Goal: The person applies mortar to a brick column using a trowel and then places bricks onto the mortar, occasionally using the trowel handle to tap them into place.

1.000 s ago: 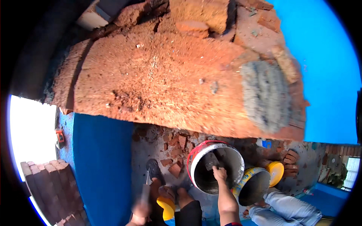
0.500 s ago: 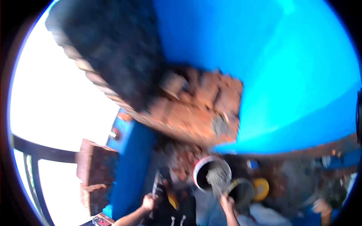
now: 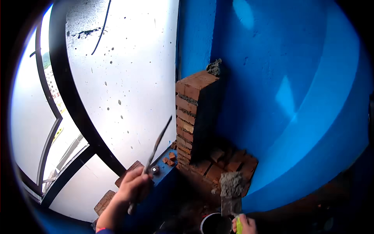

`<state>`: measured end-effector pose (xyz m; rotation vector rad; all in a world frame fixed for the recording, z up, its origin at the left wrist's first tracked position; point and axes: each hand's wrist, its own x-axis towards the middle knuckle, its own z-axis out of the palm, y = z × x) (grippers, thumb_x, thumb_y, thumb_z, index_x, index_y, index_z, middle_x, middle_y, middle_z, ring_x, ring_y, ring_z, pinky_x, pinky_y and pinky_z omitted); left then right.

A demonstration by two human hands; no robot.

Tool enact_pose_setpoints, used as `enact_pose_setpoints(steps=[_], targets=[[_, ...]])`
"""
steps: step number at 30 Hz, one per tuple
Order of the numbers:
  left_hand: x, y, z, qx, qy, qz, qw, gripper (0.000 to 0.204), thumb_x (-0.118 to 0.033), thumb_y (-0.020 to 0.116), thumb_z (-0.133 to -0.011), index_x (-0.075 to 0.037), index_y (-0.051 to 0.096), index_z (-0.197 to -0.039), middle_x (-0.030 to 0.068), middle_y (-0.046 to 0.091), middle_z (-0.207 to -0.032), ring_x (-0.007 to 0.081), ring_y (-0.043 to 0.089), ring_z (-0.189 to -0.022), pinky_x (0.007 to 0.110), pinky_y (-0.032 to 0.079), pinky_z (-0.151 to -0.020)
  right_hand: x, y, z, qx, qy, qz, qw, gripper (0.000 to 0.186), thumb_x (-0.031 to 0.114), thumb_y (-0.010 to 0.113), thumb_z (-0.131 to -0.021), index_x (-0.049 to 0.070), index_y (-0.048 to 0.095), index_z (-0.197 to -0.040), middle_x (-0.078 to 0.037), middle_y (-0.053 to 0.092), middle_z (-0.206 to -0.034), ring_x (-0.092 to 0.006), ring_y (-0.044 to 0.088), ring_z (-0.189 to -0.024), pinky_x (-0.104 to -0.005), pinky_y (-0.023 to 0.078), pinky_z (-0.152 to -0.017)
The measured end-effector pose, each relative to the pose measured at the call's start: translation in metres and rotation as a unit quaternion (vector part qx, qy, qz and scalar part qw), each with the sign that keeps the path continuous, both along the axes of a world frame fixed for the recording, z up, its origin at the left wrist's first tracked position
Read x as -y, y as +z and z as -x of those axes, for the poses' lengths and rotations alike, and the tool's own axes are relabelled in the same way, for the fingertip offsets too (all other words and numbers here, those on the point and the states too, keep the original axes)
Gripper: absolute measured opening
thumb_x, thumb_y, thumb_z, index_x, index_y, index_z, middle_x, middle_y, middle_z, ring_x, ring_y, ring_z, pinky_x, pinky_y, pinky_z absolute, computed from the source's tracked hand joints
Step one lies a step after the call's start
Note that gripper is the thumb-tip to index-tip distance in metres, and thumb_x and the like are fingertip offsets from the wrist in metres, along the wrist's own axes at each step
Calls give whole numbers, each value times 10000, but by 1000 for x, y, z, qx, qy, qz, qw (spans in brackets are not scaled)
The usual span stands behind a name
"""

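Observation:
My left hand (image 3: 134,183) is closed round the handle of a trowel (image 3: 159,142), its thin blade seen nearly edge-on and pointing up. At the lower right, my right hand (image 3: 245,225) grips the yellow-green handle of a flat, square-bladed trowel (image 3: 230,206). A thick lump of grey mortar (image 3: 231,183) rests on that blade. Just below the blade is the rim of a bucket (image 3: 206,219), cut off by the lower edge. Ahead, between my hands, rises a narrow brick pillar (image 3: 187,113), with a heap of mortar (image 3: 214,67) at its top back corner.
A blue wall (image 3: 265,101) curves along the right. Lower bricks (image 3: 214,171) lie at the pillar's foot. Brick pieces (image 3: 170,159) sit on a blue ledge beside it. To the left are a mortar-spattered white panel (image 3: 124,85) and a dark window frame (image 3: 70,97).
My view has swung up and left toward the pillar. The right hand's mortar-loaded trowel has come up from over the bucket. My left hand has risen with its trowel.

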<state>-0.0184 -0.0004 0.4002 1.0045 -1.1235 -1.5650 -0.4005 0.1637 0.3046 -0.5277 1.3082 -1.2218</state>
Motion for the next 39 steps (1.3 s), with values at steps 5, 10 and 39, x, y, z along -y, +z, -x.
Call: enact_pose_setpoints(steps=[5, 10, 39], targets=[[94, 126, 11, 37, -19, 98, 994, 286, -145, 535, -852, 23, 570, -1081, -21, 400, -560, 79, 343, -385, 232, 305, -377, 97, 162, -25, -66, 48, 131, 988, 460, 355, 548, -953, -93, 575, -1054, -84, 581, -743, -151, 552, -607, -280, 449, -530], [186, 171, 5, 21, -110, 133, 985, 287, -134, 516, -859, 37, 595, -1076, 21, 468, -582, 136, 451, -460, 294, 423, -467, 184, 286, -76, -39, 98, 242, 965, 381, 242, 515, -924, -97, 544, -1097, -82, 558, -810, -157, 552, -642, -292, 464, -549], [254, 170, 31, -117, -225, 85, 964, 268, -72, 452, -873, 79, 559, -1067, 8, 421, -558, 88, 357, -369, 230, 327, -342, 395, 372, -132, -122, 123, 228, 958, 187, 107, 602, -901, -29, 480, -944, -118, 544, -837, -191, 602, -683, -319, 576, -640]])
